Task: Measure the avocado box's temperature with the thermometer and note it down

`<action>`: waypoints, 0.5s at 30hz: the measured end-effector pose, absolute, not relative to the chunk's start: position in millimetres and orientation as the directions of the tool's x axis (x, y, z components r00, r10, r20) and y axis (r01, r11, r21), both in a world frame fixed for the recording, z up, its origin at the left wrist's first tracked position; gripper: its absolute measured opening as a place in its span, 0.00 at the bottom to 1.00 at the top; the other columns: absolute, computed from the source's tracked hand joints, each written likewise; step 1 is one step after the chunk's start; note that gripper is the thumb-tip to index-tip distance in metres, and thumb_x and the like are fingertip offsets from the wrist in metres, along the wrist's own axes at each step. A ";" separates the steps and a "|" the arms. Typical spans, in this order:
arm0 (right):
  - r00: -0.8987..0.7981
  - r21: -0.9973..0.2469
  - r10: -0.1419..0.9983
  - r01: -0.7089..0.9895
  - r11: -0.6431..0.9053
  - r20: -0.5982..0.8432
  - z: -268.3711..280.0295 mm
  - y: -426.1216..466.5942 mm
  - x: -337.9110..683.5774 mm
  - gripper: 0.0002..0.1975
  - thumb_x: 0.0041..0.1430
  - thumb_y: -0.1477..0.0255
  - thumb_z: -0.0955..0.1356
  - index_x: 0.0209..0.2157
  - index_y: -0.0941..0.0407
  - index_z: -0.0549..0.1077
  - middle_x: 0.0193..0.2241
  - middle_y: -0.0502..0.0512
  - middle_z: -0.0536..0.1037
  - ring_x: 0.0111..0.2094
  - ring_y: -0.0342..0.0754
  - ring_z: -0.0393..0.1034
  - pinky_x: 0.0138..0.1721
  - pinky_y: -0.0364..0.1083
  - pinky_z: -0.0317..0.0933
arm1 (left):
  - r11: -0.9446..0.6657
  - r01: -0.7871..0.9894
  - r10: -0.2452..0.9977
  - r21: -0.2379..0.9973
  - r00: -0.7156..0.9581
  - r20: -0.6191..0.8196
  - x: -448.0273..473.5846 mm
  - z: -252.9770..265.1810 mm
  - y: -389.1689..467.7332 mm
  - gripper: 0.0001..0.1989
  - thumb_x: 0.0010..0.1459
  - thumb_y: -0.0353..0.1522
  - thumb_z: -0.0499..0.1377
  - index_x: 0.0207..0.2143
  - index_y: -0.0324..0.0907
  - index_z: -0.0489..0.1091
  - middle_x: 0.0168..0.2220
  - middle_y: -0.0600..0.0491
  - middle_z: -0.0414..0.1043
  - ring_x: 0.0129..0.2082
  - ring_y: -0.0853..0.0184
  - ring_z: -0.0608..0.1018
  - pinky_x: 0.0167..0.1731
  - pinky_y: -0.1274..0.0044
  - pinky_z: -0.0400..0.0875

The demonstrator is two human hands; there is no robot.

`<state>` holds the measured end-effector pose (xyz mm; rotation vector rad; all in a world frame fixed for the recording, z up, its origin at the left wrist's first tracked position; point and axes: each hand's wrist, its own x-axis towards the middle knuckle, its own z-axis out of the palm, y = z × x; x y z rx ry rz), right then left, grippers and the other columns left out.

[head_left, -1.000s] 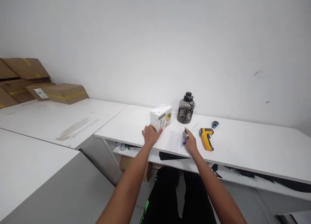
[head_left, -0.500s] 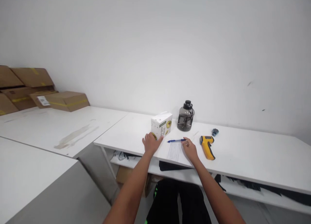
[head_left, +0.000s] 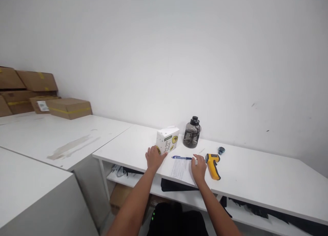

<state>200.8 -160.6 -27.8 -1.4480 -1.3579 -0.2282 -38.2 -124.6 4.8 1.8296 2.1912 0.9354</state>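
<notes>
A white box [head_left: 167,142] printed with avocados stands upright on the white table. My left hand [head_left: 154,158] is closed on its lower near end, thumb along the front and fingers at the left side. To the right, a blue pen [head_left: 180,157] lies across the top of a printed sheet of paper [head_left: 178,169]. My right hand [head_left: 199,167] rests palm down at the sheet's right edge, fingers apart beside the pen's end. Close by on the right lies a yellow-and-black infrared thermometer [head_left: 213,166].
Behind the box stands a dark clear water jug [head_left: 191,135] with a black lid. A small blue-black object [head_left: 221,150], perhaps a watch, lies farther right. Cardboard boxes [head_left: 69,108] are stacked at the left. Under the tabletop [head_left: 256,174] a shelf [head_left: 151,182] holds dark items.
My right hand has let go of the pen and turned flatter, its fingers spreading. The pen stays on the sheet. The view has shifted slightly; my left hand keeps its hold on the box.
</notes>
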 end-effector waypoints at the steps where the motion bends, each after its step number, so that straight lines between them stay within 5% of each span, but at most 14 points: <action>1: 0.319 -0.532 0.568 0.806 0.259 0.759 -28.9 -159.3 200.4 0.19 0.63 0.65 0.58 0.39 0.59 0.77 0.38 0.63 0.78 0.42 0.57 0.71 0.45 0.55 0.64 | 0.072 0.838 0.931 0.541 -0.251 0.266 -38.6 3.5 -122.7 0.40 0.56 0.51 0.54 0.62 0.35 0.55 0.65 0.37 0.57 0.68 0.46 0.52 0.63 0.56 0.47; 9: 0.013 -0.269 0.487 0.847 0.459 0.873 -13.3 -177.8 201.7 0.14 0.66 0.70 0.60 0.42 0.56 0.76 0.39 0.61 0.77 0.44 0.53 0.71 0.46 0.52 0.64 | 0.087 0.877 0.946 0.472 -0.221 0.238 -39.8 -4.7 -114.3 0.37 0.63 0.49 0.45 0.67 0.36 0.51 0.70 0.40 0.47 0.69 0.47 0.50 0.64 0.53 0.46; 12: 0.078 -0.288 0.630 0.928 0.238 0.773 -2.6 -191.8 232.6 0.14 0.64 0.66 0.62 0.43 0.56 0.76 0.42 0.61 0.77 0.48 0.57 0.70 0.53 0.58 0.56 | 0.075 0.869 0.951 0.490 -0.210 0.227 -39.9 -2.8 -115.3 0.34 0.65 0.48 0.44 0.67 0.39 0.54 0.70 0.43 0.47 0.69 0.47 0.52 0.63 0.52 0.47; 15: 0.436 -0.387 0.754 0.885 -0.260 0.491 5.2 -199.4 268.4 0.23 0.60 0.60 0.63 0.52 0.58 0.72 0.51 0.68 0.73 0.55 0.65 0.63 0.55 0.64 0.51 | 0.053 0.846 0.948 0.531 -0.210 0.240 -39.4 -0.3 -117.9 0.31 0.66 0.48 0.42 0.64 0.41 0.58 0.69 0.43 0.52 0.67 0.49 0.58 0.63 0.52 0.46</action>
